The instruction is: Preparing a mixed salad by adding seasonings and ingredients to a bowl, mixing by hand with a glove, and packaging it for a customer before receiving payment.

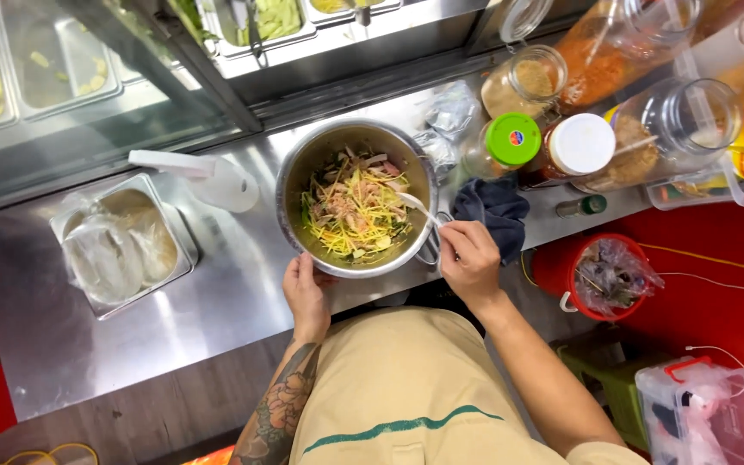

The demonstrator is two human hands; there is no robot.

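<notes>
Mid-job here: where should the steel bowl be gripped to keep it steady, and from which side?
Probably grip the bowl at its near rim, from the person's side. The rim is thin, bare and curved, so fingers can hook over it, as the left hand does at the near-left edge. The right hand holds a white spoon over the right rim, and jars crowd the far right.

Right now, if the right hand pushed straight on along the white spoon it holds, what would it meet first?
The right hand points its white spoon up-left into the steel mixing bowl. It would probably meet the shredded salad first, where the spoon tip already seems to rest; depth is unclear.
</notes>
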